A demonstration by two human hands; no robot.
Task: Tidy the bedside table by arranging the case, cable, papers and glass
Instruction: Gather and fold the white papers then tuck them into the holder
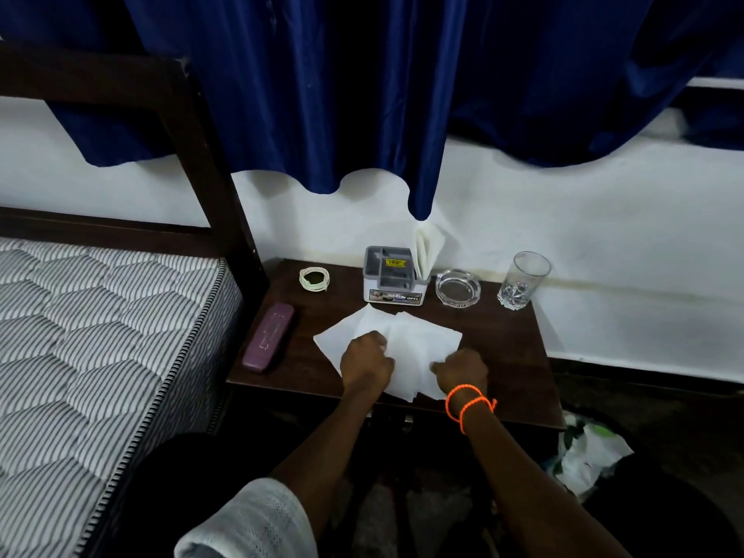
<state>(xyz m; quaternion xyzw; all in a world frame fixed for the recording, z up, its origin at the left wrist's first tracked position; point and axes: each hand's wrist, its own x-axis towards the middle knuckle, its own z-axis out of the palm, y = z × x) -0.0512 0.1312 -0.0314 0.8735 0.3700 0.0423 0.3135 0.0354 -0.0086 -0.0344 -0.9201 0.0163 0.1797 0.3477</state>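
Note:
White papers [406,340] lie fanned out at the front middle of the dark wooden bedside table [507,344]. My left hand [366,362] rests on their left part with fingers curled onto a sheet. On their right edge my right hand [461,370], with orange cords at the wrist, pinches a sheet. A purple case [269,336] lies along the table's left edge. The coiled white cable [314,279] sits at the back left. An empty clear glass [523,280] stands upright at the back right.
A grey and white organiser box [392,281] with folded napkins [427,249] stands at the back middle, a glass ashtray [458,287] beside it. A striped mattress [100,336] and dark bed frame lie to the left. Blue curtains hang above. Plastic bags [587,457] lie on the floor at right.

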